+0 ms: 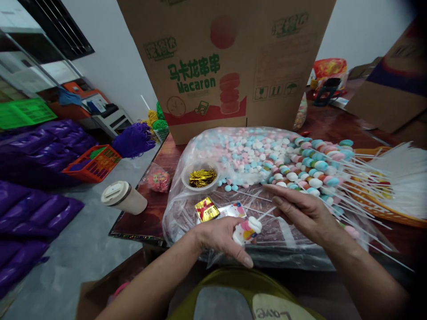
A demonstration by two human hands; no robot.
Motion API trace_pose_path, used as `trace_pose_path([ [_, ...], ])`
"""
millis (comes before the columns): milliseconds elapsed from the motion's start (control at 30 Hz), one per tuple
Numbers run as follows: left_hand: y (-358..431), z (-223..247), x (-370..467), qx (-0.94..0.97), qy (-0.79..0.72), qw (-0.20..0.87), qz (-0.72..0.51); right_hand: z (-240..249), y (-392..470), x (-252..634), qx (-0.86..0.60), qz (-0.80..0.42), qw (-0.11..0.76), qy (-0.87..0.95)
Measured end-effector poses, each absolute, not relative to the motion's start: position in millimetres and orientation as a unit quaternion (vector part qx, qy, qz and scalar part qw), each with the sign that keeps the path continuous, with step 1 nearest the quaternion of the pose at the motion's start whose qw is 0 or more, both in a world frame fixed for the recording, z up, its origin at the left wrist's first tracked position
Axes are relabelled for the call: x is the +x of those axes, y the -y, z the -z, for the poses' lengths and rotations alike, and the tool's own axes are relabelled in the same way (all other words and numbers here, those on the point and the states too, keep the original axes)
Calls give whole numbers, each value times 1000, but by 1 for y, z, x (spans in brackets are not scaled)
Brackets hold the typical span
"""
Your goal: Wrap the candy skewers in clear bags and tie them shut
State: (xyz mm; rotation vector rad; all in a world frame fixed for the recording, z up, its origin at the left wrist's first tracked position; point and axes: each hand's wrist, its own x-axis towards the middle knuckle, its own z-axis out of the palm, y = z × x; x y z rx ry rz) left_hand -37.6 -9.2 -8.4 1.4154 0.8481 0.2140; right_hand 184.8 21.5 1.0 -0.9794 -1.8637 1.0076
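Beige and lidded, a cup (135, 202) stands at the table's left edge, best given a wide berth by the left elbow. To its right, a bowl (185, 178) of gold strips (203, 178) sits on the clear plastic, beyond a gold packet (207, 210). The left hand (216, 238) has curled fingers loosely around a labelled sweet (248, 230), in front of the body, its thumb held out; light, even pressure would keep the soft white pieces from squashing and the label smooth. A thin white stick (267, 214) slants from the sweet towards the right hand (302, 211), whose fingers lie nearly straight and together; whether they pinch it, I cannot tell. Steadying the stick in line with the sweet should limit twisting. Farther right, filled sticks (312, 171) lie piled; sleeves and wrist should pass over them.
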Motion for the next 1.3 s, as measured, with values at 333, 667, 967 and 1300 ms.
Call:
trace_pose_path([
  [333, 13, 10, -26, 470, -429, 769, -59, 3, -7, 159, -363, -403, 341, 768],
  [667, 5, 7, -41, 498, -409, 737, -204, 6, -23, 180, -415, -410, 370, 723],
  [967, -2, -1, -37, 679, -380, 573, -256, 1, -14, 169, -429, -402, 370, 719],
  [1300, -1, 3, -24, 812, -298, 414, -283, 3, -16, 165, -388, -372, 321, 780],
])
